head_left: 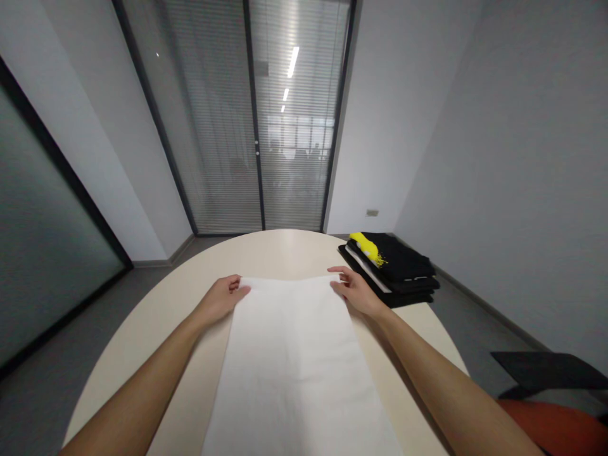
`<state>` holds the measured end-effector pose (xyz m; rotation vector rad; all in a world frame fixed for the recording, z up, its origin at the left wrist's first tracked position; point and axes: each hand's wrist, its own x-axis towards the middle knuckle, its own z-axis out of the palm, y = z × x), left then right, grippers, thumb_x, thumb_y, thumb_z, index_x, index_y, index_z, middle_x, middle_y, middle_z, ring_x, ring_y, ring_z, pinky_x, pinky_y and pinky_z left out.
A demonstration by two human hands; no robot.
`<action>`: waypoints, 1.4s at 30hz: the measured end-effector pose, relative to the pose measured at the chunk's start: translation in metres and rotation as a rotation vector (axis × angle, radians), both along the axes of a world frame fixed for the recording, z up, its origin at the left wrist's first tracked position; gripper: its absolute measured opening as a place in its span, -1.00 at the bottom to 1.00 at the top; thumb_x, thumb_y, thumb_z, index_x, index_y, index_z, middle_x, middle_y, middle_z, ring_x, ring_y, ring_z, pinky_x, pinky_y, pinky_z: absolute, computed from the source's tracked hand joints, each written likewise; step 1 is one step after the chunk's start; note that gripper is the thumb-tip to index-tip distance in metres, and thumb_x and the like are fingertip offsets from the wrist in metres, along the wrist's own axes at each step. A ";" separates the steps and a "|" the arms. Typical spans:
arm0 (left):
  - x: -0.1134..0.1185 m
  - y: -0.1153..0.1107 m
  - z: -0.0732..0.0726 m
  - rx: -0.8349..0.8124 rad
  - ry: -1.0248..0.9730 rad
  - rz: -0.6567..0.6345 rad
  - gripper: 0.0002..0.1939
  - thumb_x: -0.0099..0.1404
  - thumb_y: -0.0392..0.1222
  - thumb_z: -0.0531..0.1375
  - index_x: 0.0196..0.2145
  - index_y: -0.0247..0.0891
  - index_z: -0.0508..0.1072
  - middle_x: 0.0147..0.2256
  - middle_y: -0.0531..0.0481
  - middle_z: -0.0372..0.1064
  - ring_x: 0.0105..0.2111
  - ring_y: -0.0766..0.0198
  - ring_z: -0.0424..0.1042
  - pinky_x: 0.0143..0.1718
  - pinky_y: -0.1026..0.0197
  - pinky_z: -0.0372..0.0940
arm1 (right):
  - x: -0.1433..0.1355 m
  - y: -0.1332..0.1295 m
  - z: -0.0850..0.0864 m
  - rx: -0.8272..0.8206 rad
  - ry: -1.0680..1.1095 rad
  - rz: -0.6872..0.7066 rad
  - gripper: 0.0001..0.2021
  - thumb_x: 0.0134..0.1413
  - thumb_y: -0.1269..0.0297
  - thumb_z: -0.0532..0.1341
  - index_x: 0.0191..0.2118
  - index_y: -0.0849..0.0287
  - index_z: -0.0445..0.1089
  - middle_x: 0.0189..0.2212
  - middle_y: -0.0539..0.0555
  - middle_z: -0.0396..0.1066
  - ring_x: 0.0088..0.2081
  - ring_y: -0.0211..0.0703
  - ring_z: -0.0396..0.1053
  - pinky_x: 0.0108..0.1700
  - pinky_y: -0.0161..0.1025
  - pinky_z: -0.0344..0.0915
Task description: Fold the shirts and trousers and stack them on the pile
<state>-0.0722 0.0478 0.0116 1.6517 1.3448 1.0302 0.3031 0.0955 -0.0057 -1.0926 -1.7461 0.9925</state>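
Note:
A long piece of white cloth [294,361] stretches from the middle of the table down past the bottom of the head view. My left hand [227,296] pinches its far left corner between thumb and curled fingers. At the far right corner, my right hand [354,290] grips the cloth with the thumb on top and the forefinger stretched out. The far edge runs nearly straight between both hands, with a slight dip in the middle. Faint creases cross the cloth, and its near end is out of view.
On the round cream table [175,310], a stack of folded dark clothes [403,259] lies just beyond my right hand; its top piece has a yellow print. A chair with a red seat [555,424] stands at the lower right. Glass doors [218,126] are behind the table.

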 end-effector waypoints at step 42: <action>0.006 0.020 -0.008 -0.022 0.198 0.210 -0.66 0.02 -0.01 0.22 -0.32 -0.31 0.49 -0.47 0.03 0.41 -0.45 0.22 0.38 -0.41 0.25 0.18 | -0.010 0.027 -0.014 0.035 -0.600 -0.321 -0.77 0.01 0.13 0.26 -0.45 0.22 0.46 -0.57 0.00 0.36 -0.45 -0.20 0.31 -0.39 -0.29 0.11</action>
